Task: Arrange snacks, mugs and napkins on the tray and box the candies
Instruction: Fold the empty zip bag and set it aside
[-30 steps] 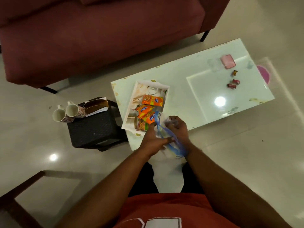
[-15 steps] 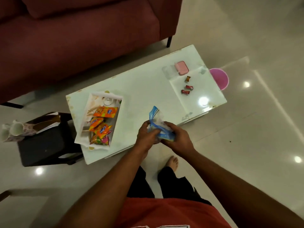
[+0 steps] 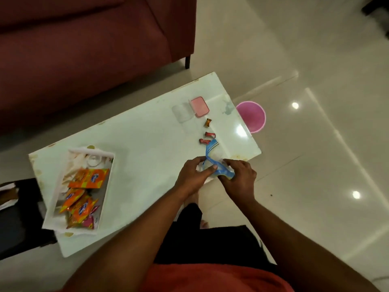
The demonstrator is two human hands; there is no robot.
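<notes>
My left hand (image 3: pixel 194 175) and my right hand (image 3: pixel 240 178) both grip a crumpled clear plastic bag with a blue strip (image 3: pixel 212 157) over the table's near edge. Three wrapped candies (image 3: pixel 207 133) lie on the white table (image 3: pixel 147 144) just beyond the bag. A clear small box (image 3: pixel 182 111) and its pink lid (image 3: pixel 199 104) sit behind the candies. At the left end stands a white tray (image 3: pixel 50 211) holding several orange snack packets (image 3: pixel 88 180).
A maroon sofa (image 3: pixel 84 49) runs along the far side of the table. A pink bin (image 3: pixel 251 116) stands on the floor past the table's right end. A dark stool (image 3: pixel 19 218) is at the left edge, beside the tray.
Both hands with the bag have moved right along the table, away from the tray and closer to the candies. The mugs on the stool have dropped out of view.
</notes>
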